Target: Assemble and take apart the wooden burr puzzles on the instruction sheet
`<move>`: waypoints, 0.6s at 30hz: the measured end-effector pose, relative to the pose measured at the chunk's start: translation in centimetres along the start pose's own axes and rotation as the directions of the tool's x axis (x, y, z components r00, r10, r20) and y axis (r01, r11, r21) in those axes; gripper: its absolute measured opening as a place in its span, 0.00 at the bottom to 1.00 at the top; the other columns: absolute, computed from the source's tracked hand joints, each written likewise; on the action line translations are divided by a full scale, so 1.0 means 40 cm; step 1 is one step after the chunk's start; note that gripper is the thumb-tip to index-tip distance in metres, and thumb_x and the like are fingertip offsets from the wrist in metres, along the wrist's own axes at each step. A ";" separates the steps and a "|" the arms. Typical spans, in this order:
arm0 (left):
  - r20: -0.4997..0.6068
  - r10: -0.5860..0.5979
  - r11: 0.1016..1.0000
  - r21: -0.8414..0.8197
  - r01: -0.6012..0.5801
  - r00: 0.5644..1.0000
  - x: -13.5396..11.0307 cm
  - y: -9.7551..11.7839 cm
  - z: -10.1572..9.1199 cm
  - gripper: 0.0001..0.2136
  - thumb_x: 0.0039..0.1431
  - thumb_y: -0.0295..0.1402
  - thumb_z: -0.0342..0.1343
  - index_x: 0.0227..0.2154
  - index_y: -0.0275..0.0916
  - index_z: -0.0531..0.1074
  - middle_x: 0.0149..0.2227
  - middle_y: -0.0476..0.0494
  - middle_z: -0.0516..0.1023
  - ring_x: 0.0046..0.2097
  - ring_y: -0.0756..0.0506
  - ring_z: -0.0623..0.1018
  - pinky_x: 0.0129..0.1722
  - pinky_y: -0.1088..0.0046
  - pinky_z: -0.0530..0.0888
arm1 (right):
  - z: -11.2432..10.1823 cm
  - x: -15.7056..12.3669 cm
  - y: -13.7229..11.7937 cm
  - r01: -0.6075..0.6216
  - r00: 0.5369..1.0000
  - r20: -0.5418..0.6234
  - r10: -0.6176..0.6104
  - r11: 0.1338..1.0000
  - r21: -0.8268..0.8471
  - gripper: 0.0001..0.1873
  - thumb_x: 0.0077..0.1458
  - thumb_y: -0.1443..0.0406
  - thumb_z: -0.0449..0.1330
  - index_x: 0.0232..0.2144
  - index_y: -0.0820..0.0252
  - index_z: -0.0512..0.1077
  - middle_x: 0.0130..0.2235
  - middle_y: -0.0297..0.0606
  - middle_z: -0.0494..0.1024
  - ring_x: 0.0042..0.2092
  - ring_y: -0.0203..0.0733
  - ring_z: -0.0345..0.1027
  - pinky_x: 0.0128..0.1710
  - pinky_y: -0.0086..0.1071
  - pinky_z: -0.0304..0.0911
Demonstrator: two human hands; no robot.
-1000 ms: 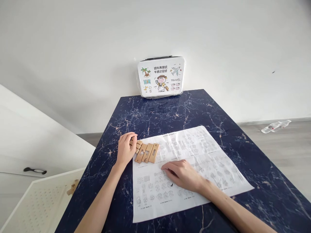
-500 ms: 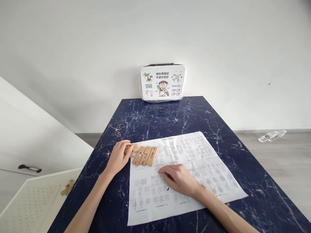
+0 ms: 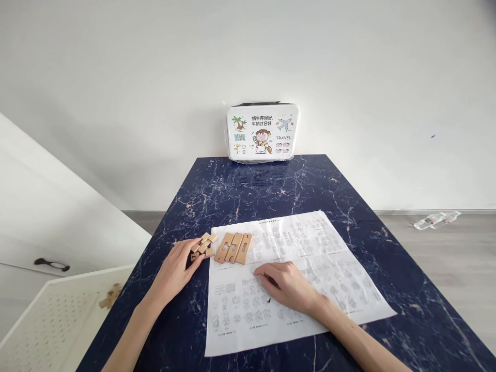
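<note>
My left hand rests on the dark blue marble table, fingers curled on a small cluster of wooden puzzle pieces at its fingertips. Just right of them, three flat wooden slotted pieces lie side by side on the top left corner of a printed instruction sheet. My right hand lies palm down on the sheet, fingers together and pressed flat on the paper, holding nothing.
A white illustrated case leans against the wall at the table's far end. A white perforated tray with a wooden piece sits lower left, beside a white cabinet with a black handle. A plastic bottle lies on the floor.
My left hand has drawn back toward me, pulling the small wooden pieces away from the three slotted pieces. The right hand stays on the sheet.
</note>
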State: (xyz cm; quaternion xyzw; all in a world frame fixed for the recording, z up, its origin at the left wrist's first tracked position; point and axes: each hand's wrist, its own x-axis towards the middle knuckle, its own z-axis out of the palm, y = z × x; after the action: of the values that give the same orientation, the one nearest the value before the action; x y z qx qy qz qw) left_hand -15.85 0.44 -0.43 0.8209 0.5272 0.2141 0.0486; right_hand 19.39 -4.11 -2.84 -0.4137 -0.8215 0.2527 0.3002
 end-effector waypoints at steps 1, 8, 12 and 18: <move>0.004 0.000 1.000 0.006 0.000 1.000 -0.006 0.001 -0.001 0.20 0.78 0.48 0.47 0.63 0.44 0.66 0.60 0.36 0.78 0.60 0.33 0.79 0.62 0.46 0.75 | 0.000 0.000 0.000 -0.002 1.000 0.000 0.002 1.000 0.001 0.14 0.70 0.70 0.54 0.45 0.56 0.81 0.39 0.37 0.88 0.35 0.44 0.82 0.34 0.34 0.70; -0.027 -0.044 0.999 0.006 0.044 0.999 -0.043 0.017 0.001 0.19 0.78 0.48 0.47 0.62 0.45 0.67 0.58 0.38 0.78 0.60 0.34 0.78 0.60 0.49 0.77 | 0.001 -0.002 0.001 -0.015 1.000 0.017 0.015 1.000 0.016 0.14 0.70 0.69 0.54 0.46 0.56 0.80 0.40 0.37 0.88 0.36 0.45 0.82 0.34 0.34 0.70; -0.081 -0.111 0.994 -0.010 0.111 0.990 -0.079 0.032 0.003 0.21 0.77 0.51 0.47 0.61 0.45 0.68 0.57 0.37 0.78 0.59 0.33 0.78 0.59 0.49 0.78 | -0.002 -0.003 0.000 -0.034 0.999 0.027 0.034 0.999 0.021 0.14 0.70 0.69 0.54 0.46 0.56 0.80 0.39 0.37 0.88 0.36 0.45 0.82 0.35 0.34 0.70; -0.129 -0.277 0.960 -0.083 0.268 0.952 -0.145 0.063 -0.001 0.26 0.75 0.57 0.46 0.60 0.44 0.70 0.57 0.35 0.78 0.58 0.32 0.80 0.60 0.46 0.78 | -0.019 0.002 -0.007 -0.075 0.995 0.060 0.073 0.997 0.022 0.13 0.70 0.68 0.55 0.46 0.56 0.80 0.39 0.37 0.87 0.35 0.43 0.81 0.36 0.34 0.69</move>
State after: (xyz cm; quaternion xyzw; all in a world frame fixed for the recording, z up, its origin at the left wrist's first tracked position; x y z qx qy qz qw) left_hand -15.76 -5.80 -1.38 0.7213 0.6304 0.2788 0.0673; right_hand 19.74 -4.08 -2.12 -0.4325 -0.8109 0.2860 0.2712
